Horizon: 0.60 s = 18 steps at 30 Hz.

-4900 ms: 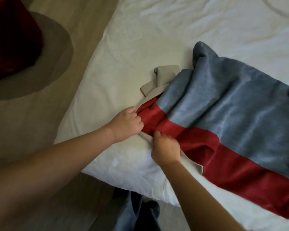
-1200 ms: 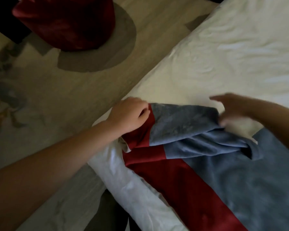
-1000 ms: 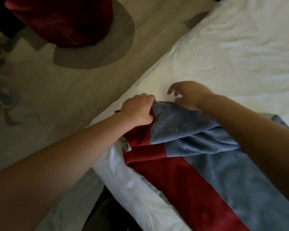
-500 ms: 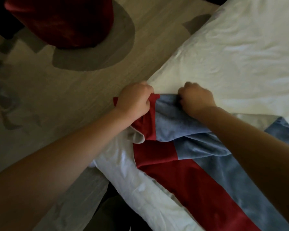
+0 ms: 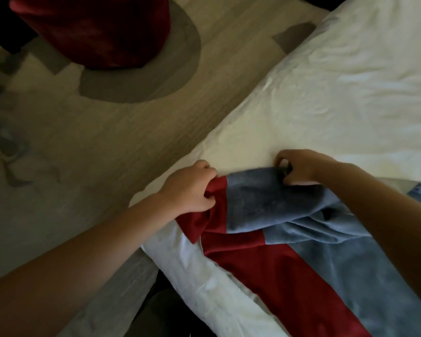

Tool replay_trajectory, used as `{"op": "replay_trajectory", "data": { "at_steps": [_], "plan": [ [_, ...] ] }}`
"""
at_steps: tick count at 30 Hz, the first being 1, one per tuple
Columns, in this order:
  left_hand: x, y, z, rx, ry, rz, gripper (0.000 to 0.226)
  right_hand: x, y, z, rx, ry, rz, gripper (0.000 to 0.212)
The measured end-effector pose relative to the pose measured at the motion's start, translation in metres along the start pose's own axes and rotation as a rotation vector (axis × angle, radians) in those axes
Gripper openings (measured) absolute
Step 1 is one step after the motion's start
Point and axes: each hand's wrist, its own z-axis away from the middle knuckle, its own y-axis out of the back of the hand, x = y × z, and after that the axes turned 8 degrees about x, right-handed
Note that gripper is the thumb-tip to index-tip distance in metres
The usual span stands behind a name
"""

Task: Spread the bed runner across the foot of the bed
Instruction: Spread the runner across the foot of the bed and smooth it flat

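Note:
The bed runner (image 5: 309,259), red along one side and grey-blue along the other, lies diagonally over the corner of the white bed (image 5: 338,98). Its end is folded back and bunched near the corner. My left hand (image 5: 190,188) grips the red edge of that end at the bed's corner. My right hand (image 5: 299,166) pinches the grey-blue edge farther onto the mattress, so the end is stretched between both hands. My right forearm covers part of the runner's blue side.
A dark red round seat (image 5: 95,30) stands on a grey round rug patch (image 5: 141,69) on the wooden floor (image 5: 102,152) beyond the bed corner. Wrinkled white bedding fills the upper right. A dark gap (image 5: 161,310) shows below the mattress edge.
Over the last half second my right hand slid right along the runner's end edge, away from my left hand, pulling the blue part wider. Before that it had come in and taken hold of the edge.

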Motion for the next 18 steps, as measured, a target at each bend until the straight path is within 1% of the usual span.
{"op": "replay_trajectory", "data": {
  "at_steps": [2,3,4,6,8,10,11,13,14,16,18],
  "plan": [
    [0.000,-0.002,-0.001,0.009,0.012,0.061,0.025,0.001,0.007,-0.005,-0.113,-0.003,0.059,0.027],
    [0.001,-0.001,-0.003,0.016,0.023,0.068,0.021,-0.002,0.012,-0.009,-0.111,-0.001,0.099,0.024],
    [0.002,0.002,-0.006,0.037,0.039,0.066,0.020,-0.006,0.020,-0.013,-0.049,0.005,0.142,0.022],
    [0.003,0.010,-0.011,0.136,0.096,0.078,0.025,-0.019,0.041,-0.023,0.225,0.021,0.198,0.021],
    [0.001,0.022,-0.016,0.284,0.173,0.068,0.023,-0.040,0.065,-0.034,0.523,0.070,0.202,0.022],
    [-0.005,0.037,-0.020,0.438,0.239,-0.003,0.023,-0.067,0.086,-0.046,0.730,0.143,0.190,0.023],
    [-0.011,0.044,-0.022,0.501,0.266,-0.047,0.022,-0.082,0.095,-0.053,0.795,0.169,0.181,0.022],
    [-0.026,0.055,-0.023,0.571,0.333,-0.122,0.019,-0.111,0.107,-0.066,0.847,0.219,0.146,0.023],
    [-0.035,0.058,-0.023,0.572,0.381,-0.152,0.019,-0.123,0.109,-0.071,0.844,0.256,0.113,0.024],
    [-0.052,0.060,-0.019,0.510,0.496,-0.194,0.022,-0.141,0.105,-0.079,0.799,0.332,0.030,0.029],
    [-0.062,0.054,-0.015,0.402,0.556,-0.229,0.030,-0.143,0.089,-0.086,0.688,0.367,0.019,0.035]
  ]
}}
